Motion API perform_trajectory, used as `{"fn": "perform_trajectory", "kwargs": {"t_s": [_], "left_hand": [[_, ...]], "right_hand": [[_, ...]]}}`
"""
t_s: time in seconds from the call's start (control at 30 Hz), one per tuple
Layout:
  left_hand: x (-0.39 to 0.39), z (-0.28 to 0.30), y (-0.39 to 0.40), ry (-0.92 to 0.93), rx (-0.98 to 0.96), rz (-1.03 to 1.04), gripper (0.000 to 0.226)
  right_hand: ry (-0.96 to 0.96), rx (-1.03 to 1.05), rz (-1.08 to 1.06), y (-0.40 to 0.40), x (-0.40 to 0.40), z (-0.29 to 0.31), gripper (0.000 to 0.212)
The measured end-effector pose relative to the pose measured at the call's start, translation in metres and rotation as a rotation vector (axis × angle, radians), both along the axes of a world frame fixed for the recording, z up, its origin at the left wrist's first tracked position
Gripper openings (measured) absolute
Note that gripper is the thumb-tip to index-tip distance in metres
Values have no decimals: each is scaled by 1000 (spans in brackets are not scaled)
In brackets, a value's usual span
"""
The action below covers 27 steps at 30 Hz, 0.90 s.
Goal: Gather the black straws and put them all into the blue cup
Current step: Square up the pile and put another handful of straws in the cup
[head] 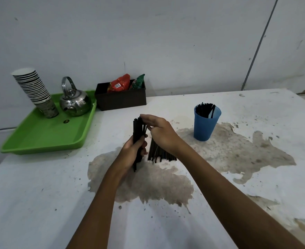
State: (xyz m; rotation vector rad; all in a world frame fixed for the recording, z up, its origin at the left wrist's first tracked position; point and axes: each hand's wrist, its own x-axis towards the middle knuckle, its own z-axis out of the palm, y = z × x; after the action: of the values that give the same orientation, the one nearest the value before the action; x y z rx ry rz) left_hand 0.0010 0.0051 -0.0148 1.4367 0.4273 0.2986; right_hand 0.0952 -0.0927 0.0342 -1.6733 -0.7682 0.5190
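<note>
One white table, stained brown in wide patches, carries everything. At its far left lies a green tray with a steel kettle and a stack of paper cups; beside it stands a dark box with snack packets. The blue cup stands upright at the right, some black straws already inside. The left hand is clenched around an upright bundle of straws. The right hand pinches the top of this bundle with its fingertips. More loose straws lie on the table under the right wrist.
</note>
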Motion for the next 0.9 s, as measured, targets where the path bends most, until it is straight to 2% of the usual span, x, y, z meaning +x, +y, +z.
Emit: {"fn": "perform_trajectory", "kwargs": {"t_s": [0.13,0.23,0.33,0.43,0.53,0.67,0.8,0.9], "left_hand": [[0,-1,-1,-1,43,43,19],[-1,-2,-2,34,205,169,26],[-5,-2,-7,-26,255,287,28],[-10,0,-14,-102,263,326,10],[-12,-2,-13,-109,243,316,13],[-10,-5,-11,-16,266,329,16],[-9,-4,-14,41,260,342,23],[-10,-4,-13,35,272,330,22]], "right_hand": [[125,73,4,1,1,6,67],[240,135,50,0,-2,15,68],[234,137,105,0,-10,20,66],[48,88,132,0,-20,19,69],[-196,-42,159,-2,-26,18,72],[-488,-213,165,-5,-23,20,68],[-574,-299,173,-9,-19,19,65],[-541,-313,191,-9,-18,18,64]]}}
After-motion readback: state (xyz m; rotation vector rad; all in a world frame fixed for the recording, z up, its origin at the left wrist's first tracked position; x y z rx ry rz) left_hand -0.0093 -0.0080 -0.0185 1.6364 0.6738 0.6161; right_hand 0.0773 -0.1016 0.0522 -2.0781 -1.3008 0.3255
